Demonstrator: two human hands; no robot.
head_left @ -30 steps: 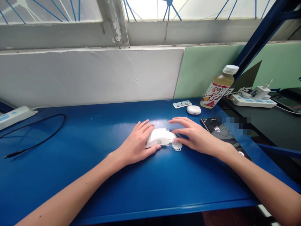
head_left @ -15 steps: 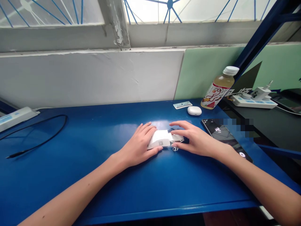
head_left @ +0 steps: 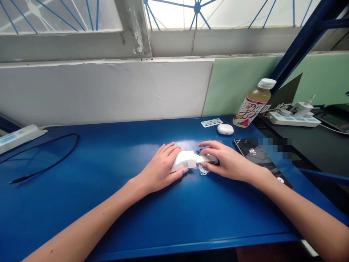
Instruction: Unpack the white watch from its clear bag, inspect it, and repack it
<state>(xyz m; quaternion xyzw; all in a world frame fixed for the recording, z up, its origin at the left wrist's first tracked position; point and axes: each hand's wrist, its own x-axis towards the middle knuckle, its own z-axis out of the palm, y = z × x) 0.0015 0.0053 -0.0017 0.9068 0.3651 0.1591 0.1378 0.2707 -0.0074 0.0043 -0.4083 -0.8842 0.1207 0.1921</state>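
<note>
While my left hand (head_left: 160, 168) clasped the white box (head_left: 185, 160), my right hand (head_left: 231, 165) rested bent fingers on its clear wrapper (head_left: 203, 169); I couldn't tell whether they gripped.

Box (head_left: 185, 161): on the table (head_left: 109, 218), mid-surface, between the left hand (head_left: 160, 169) and right hand (head_left: 229, 162), both touching it.
Phone (head_left: 253, 153): flat on the table, just right of the right hand.
Earbud case (head_left: 225, 129): behind the phone; card (head_left: 212, 122) just behind it, to the left.
Bottle (head_left: 252, 103): back right corner, behind the earbud case.
Power strip (head_left: 16, 134): far left edge; cable (head_left: 54, 156) in front of it.
</note>
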